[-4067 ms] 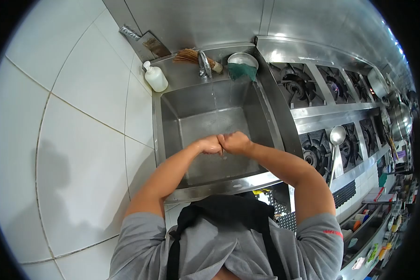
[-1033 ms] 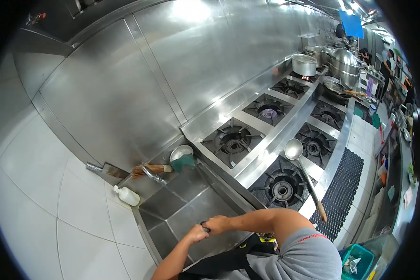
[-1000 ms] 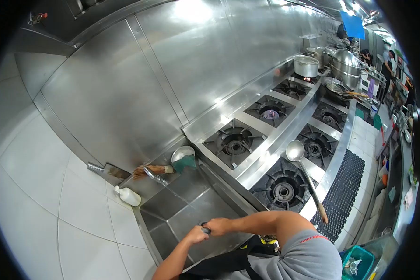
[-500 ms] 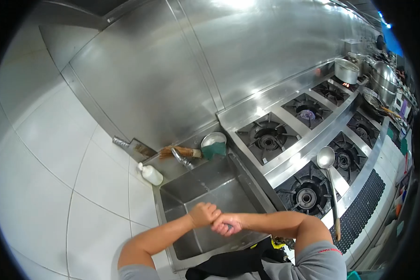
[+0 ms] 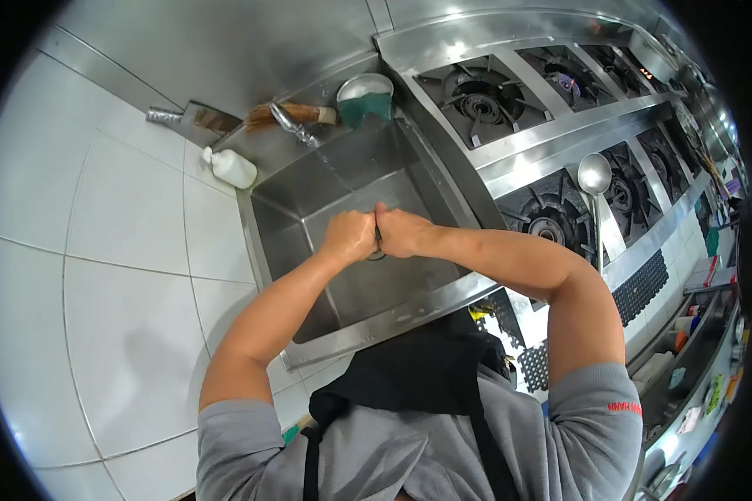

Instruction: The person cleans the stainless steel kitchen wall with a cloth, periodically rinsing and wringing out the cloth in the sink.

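My left hand (image 5: pixel 351 235) and my right hand (image 5: pixel 403 231) are closed and meet knuckle to knuckle above the stainless steel sink (image 5: pixel 267 292). A small dark patch shows between them; whether it is something held or the drain behind cannot be told. The fingers' inner sides are hidden. Water runs in a thin stream from the faucet (image 5: pixel 292 123) into the basin, beyond my hands.
Left of the faucet are a white pump bottle (image 5: pixel 232 169), a cleaver (image 5: pixel 205 121) and a straw brush (image 5: pixel 267 117). A metal bowl (image 5: pixel 363 84) with a green scouring pad (image 5: pixel 364 109) sits behind. A ladle (image 5: pixel 595 175) lies across the stove (image 5: pixel 510 134) at right.
The view has tilted down, so the sink and stove sit higher in the picture. Both hands stay together, with the wrists turned and the right thumb now pointing up.
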`<state>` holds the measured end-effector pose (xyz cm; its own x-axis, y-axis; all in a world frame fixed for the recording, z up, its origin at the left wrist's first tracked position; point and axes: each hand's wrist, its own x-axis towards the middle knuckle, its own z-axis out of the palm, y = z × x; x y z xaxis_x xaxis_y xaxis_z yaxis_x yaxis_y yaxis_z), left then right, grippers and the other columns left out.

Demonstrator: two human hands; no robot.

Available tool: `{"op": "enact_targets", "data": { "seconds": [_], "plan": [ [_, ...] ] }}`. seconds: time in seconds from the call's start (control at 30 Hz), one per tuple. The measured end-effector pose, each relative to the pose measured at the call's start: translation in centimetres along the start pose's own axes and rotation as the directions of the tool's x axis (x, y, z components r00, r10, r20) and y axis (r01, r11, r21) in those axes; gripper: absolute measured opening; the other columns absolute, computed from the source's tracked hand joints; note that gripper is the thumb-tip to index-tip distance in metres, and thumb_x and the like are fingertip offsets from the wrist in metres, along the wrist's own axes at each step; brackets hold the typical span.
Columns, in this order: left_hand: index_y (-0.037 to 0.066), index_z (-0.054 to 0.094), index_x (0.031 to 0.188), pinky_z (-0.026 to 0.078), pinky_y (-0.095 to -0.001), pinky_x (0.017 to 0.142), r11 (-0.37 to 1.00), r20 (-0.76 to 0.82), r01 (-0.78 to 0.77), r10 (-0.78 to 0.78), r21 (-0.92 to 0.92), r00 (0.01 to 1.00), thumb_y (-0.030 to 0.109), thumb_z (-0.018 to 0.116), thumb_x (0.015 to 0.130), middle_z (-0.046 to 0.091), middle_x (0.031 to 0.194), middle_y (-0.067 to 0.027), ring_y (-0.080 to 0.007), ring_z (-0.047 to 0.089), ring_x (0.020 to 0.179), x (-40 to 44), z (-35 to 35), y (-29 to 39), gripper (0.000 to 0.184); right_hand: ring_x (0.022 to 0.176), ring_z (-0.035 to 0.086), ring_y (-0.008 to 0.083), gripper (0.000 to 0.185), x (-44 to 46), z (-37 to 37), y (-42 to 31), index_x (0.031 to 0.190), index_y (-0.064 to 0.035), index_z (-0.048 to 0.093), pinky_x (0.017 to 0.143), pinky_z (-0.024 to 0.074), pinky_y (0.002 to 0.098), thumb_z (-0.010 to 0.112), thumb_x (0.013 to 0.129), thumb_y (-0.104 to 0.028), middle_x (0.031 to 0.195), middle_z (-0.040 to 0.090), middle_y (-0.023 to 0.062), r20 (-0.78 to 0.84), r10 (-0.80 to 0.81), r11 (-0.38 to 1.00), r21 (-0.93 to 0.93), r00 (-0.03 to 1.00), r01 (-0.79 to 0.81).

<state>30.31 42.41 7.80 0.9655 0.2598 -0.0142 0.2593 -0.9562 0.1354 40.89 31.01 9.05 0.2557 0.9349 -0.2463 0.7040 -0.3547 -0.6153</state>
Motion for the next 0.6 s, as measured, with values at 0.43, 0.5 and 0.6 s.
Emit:
{"op": "enact_targets", "data": {
  "seconds": [0.43, 0.5, 0.6],
  "plan": [
    [-0.002, 0.066, 0.092, 0.050, -0.0464, 0.077, 0.646, 0.380, 0.430, -0.226, -0.631, 0.897, 0.021, 0.067, 0.077, 0.067, 0.094, -0.0252, -0.0438, 0.062, 0.094, -7.4, 12.0, 2.4, 0.027, 0.071, 0.069, 0.0371, 0.042, -1.3, 9.2, 3.8, 0.116, -0.0005, 0.038, 0.064, 0.0549, 0.0471, 0.061, 0.084, -0.014, 0.076, 0.068, 0.0183, 0.353, -0.207, 0.876, -0.348, 0.912, 0.333],
    [0.000, 0.066, 0.095, 0.050, -0.0459, 0.077, 0.600, 0.381, 0.452, -0.252, -0.659, 0.890, 0.020, 0.065, 0.078, 0.066, 0.095, -0.0253, -0.0434, 0.062, 0.094, -7.4, 13.4, 2.0, 0.026, 0.069, 0.069, 0.0364, 0.041, -0.8, 8.8, 3.4, 0.116, -0.0015, 0.039, 0.063, 0.0548, 0.0475, 0.061, 0.084, -0.014, 0.075, 0.068, 0.0177, 0.413, -0.196, 0.857, -0.368, 0.889, 0.360],
    [0.000, 0.065, 0.095, 0.050, -0.0458, 0.076, 0.583, 0.363, 0.422, -0.223, -0.694, 0.905, 0.019, 0.064, 0.078, 0.066, 0.094, -0.0257, -0.0430, 0.062, 0.093, -6.6, 14.1, 1.3, 0.025, 0.078, 0.070, 0.0352, 0.043, 0.2, 8.3, 3.3, 0.124, 0.0012, 0.039, 0.068, 0.0552, 0.0442, 0.055, 0.087, -0.013, 0.085, 0.070, 0.0183, 0.474, -0.151, 0.840, -0.401, 0.867, 0.365]
  ]
}}
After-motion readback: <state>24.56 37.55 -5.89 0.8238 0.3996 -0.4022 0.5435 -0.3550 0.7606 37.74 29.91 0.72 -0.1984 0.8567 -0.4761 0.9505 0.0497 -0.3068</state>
